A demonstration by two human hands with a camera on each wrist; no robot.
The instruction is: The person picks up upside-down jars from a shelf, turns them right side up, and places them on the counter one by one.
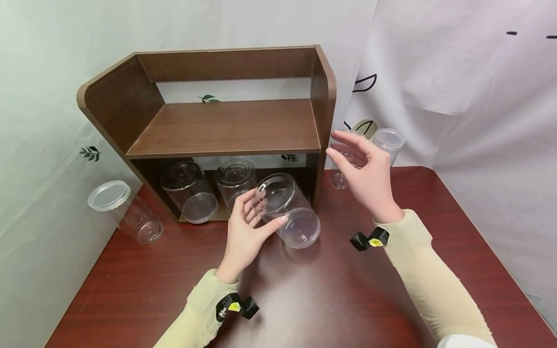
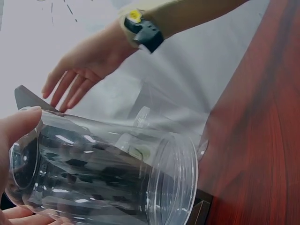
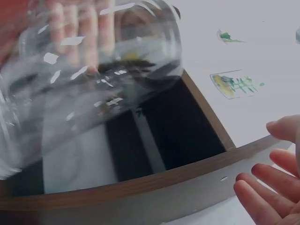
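My left hand (image 1: 248,229) grips a clear plastic jar (image 1: 287,210), thumb on one side and fingers around the other. The jar is tilted, held over the table in front of the shelf's lower right part. In the left wrist view, the jar (image 2: 103,164) looks hollow, with a ridged rim toward the table. Off to the right, my right hand (image 1: 367,169) is raised beside the shelf's side panel, fingers apart and holding nothing. Behind it a clear jar (image 1: 339,181) is partly hidden. Two more clear jars, one left (image 1: 189,191) and one middle (image 1: 235,176), stand in the lower compartment.
A brown wooden shelf (image 1: 230,125) with two levels stands at the back of the reddish table (image 1: 348,290). To its left is a tall clear jar (image 1: 135,217) with a pale lid. Another lidded jar (image 1: 389,140) stands at the back right, before a white curtain (image 1: 435,87).
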